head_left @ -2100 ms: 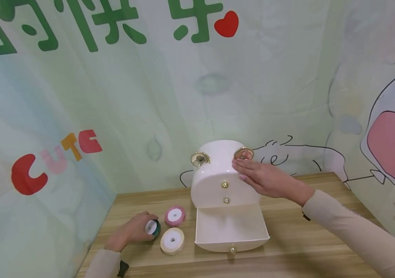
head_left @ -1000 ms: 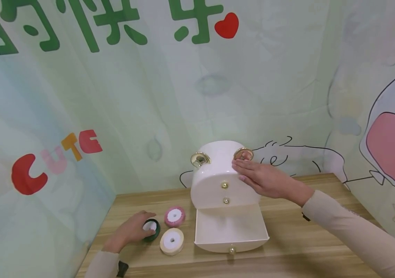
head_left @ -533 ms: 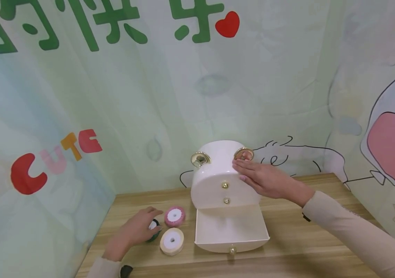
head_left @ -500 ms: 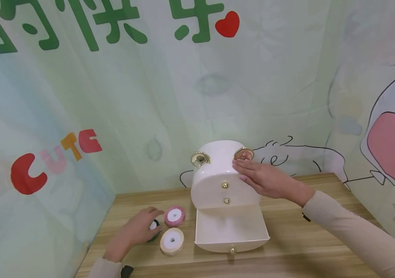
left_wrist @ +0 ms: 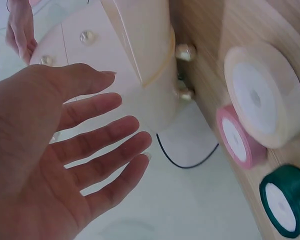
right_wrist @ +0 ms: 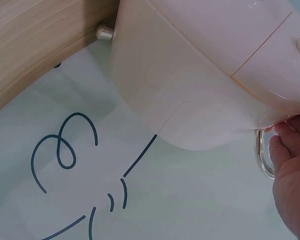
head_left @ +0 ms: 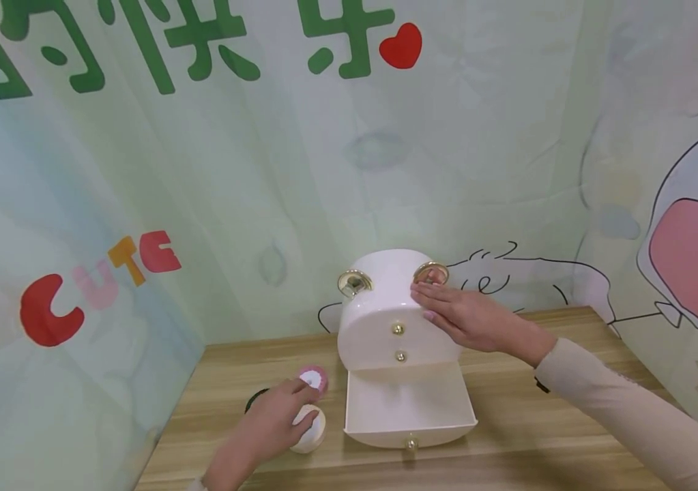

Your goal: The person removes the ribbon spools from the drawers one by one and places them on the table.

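My left hand (head_left: 269, 421) hovers over three ribbon rolls on the table, its fingers spread and holding nothing in the left wrist view. Below it lies the cream ribbon roll (left_wrist: 290, 95), partly covered by the fingers in the head view. The pink ribbon roll (left_wrist: 235, 137) sits just behind, and the dark green ribbon roll (left_wrist: 288, 200) is mostly hidden under the hand in the head view. A glossy white drawer box (head_left: 373, 341) with gold ear-like rings stands to the right. My right hand (head_left: 474, 317) rests with straight fingers on its upper right side, beside one ring.
The box's bottom drawer (head_left: 410, 399) is pulled out toward me, with nothing inside. Two closed drawers with gold knobs are above it. A printed cloth backdrop (head_left: 299, 184) rises right behind the wooden table (head_left: 520, 443).
My left hand has let go of the green ribbon roll, leaving it on the table, and has moved right and nearer, over the cream roll. My right hand has stayed on the box.
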Demonstrator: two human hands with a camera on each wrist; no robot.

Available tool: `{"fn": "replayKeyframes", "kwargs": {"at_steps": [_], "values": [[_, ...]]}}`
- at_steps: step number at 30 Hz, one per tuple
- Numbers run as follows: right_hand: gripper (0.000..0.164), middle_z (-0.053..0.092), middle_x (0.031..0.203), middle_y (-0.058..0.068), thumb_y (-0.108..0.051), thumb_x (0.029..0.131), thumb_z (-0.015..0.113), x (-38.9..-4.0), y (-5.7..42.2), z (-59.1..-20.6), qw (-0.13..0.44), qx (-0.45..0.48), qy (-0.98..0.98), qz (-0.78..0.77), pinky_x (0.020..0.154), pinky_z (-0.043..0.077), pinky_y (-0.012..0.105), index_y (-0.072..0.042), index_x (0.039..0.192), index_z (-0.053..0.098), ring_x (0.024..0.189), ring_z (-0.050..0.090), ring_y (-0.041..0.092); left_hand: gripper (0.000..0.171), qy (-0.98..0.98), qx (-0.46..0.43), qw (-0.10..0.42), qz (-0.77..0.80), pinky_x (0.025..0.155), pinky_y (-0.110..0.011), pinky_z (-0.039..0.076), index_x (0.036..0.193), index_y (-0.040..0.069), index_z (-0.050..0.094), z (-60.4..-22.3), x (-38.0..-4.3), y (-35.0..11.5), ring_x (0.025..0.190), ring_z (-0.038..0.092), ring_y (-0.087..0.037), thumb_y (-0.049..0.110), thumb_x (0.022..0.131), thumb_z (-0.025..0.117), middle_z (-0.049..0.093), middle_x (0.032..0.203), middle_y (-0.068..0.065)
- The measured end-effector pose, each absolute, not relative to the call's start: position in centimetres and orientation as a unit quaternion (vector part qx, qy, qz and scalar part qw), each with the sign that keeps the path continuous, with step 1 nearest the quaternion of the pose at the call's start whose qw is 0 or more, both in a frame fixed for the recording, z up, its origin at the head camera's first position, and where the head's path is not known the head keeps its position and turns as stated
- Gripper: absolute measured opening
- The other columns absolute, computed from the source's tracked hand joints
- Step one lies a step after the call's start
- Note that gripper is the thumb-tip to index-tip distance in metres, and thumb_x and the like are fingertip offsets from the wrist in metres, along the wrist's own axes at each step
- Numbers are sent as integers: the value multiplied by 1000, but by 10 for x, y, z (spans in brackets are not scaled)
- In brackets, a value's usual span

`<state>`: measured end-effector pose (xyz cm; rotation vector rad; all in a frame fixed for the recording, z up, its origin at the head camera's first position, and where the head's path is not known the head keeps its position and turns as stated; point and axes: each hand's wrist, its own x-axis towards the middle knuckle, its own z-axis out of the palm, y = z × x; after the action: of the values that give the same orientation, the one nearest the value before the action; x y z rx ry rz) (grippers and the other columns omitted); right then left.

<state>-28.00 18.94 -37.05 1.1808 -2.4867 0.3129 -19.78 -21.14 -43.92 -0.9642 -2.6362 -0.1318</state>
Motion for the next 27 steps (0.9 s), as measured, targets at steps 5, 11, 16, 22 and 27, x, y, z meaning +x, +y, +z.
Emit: {"fn": "replayKeyframes", "kwargs": {"at_steps": [5,11,16,22,27], "values": [[48,52,160,13,-23,109,54,-279,188,-370,182,417,-884,109,115,48,51,-5,153,51,148,52,33,20,-920,-344,181,-42,61,-30,53,104,13,71,-441,-186,-194,72,64,-16,21,87,80,69,97,1],[49,51,161,12,-24,109,53,-279,188,-370,176,411,-888,109,116,48,51,-5,154,50,148,51,32,13,-915,-360,171,-57,62,-27,55,101,14,75,-445,-175,-173,73,67,-12,22,91,78,73,95,3],[49,51,161,12,-24,109,54,-280,188,-371,179,413,-886,108,116,47,51,-5,154,50,148,51,33,8,-898,-384,207,-54,63,-22,52,95,18,76,-452,-167,-158,73,66,-5,25,92,78,72,86,9],[49,52,160,12,-24,109,55,-281,188,-370,188,416,-883,106,116,47,51,-4,154,51,147,52,33,10,-867,-424,258,-49,55,-15,44,90,21,75,-463,-163,-143,69,60,-2,25,85,83,67,79,11],[49,52,160,12,-24,109,54,-279,188,-370,187,416,-884,103,116,47,50,-4,154,51,147,52,33,16,-848,-438,298,-20,54,-17,41,87,23,74,-477,-162,-133,67,58,-6,28,78,86,62,76,11]]}}
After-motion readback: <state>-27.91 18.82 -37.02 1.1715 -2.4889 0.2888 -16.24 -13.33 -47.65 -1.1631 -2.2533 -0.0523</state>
